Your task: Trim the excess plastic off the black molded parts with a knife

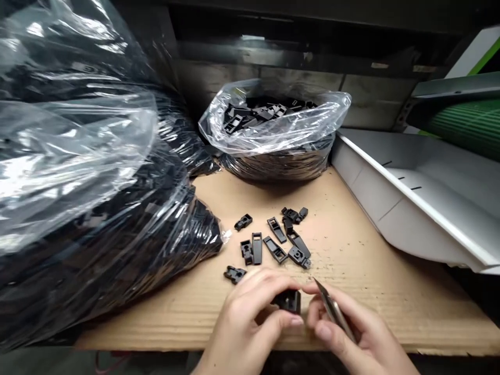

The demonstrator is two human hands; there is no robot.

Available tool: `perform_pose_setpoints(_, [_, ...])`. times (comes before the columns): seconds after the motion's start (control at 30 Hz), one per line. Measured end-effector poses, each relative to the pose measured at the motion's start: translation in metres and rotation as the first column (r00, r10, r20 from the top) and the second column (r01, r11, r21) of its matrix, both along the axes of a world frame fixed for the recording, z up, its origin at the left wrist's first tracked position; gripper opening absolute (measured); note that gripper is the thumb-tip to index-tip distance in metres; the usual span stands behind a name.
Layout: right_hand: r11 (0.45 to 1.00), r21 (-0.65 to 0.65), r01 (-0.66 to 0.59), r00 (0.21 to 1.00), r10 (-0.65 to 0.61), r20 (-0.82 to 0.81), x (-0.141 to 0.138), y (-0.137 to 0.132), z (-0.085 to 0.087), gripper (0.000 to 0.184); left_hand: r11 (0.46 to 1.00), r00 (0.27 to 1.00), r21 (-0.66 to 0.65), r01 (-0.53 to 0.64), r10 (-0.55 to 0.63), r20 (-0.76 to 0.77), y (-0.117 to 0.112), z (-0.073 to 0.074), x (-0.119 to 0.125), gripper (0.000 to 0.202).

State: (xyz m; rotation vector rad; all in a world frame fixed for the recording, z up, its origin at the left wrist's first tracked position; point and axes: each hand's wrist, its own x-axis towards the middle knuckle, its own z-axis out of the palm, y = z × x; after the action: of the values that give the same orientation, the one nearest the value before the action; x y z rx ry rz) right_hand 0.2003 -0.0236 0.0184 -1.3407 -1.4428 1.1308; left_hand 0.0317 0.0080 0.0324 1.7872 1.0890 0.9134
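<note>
Near the front edge of the cardboard, my left hand [258,317] is closed round a small black plastic part [288,301], its squared end showing between thumb and forefinger. Close to its right, my right hand [351,328] grips a slim metal knife [332,307] with a dark pointed blade tilted up and to the left. The right forefinger reaches close to the black part; whether it touches is unclear. Loose black plastic pieces lie just beyond my hands, among them a tapered clip [257,248], a blocky piece [299,257] and another small block [235,274].
A clear bag [281,146] of black parts stands open at the back. Big plastic bags [117,219] of black parts fill the left side. A grey chute-like tray [390,208] runs along the right, below a green ribbed belt [469,125]. Dark crumbs speckle the cardboard [351,245].
</note>
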Motion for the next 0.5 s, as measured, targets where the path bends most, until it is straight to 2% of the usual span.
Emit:
perform_pose_setpoints(0.07, [0.998,-0.04,-0.039,0.999,0.04,0.037,-0.001,0.005,0.008,0.019,0.977,0.982,-0.212,0.023,0.017,0.19,-0.003,-0.005,0.012,0.033])
perform_pose_setpoints(0.13, [0.999,0.004,-0.041,0.991,0.04,0.125,0.001,0.007,0.013,0.011,0.958,0.965,-0.283,0.036,0.041,0.261,-0.003,-0.01,0.022,0.032])
perform_pose_setpoints(0.2, [0.99,0.13,-0.051,0.974,0.02,0.226,0.007,0.005,0.015,0.015,0.971,0.97,-0.236,0.032,0.027,0.243,-0.002,-0.013,0.027,0.025])
perform_pose_setpoints(0.3, [0.947,0.32,-0.042,0.921,-0.088,0.38,0.018,-0.001,0.011,0.026,0.989,0.98,-0.142,-0.032,0.059,0.19,-0.001,-0.013,0.027,0.019])
perform_pose_setpoints(0.4, [0.914,0.399,-0.078,0.874,-0.13,0.468,0.024,-0.007,-0.001,0.023,0.988,0.979,-0.138,-0.068,0.093,0.184,-0.001,-0.013,0.024,0.021])
perform_pose_setpoints(0.5, [0.88,0.454,-0.141,0.872,-0.106,0.477,0.022,-0.01,-0.011,0.022,0.983,0.984,-0.17,-0.067,0.093,0.154,-0.001,-0.014,0.023,0.024])
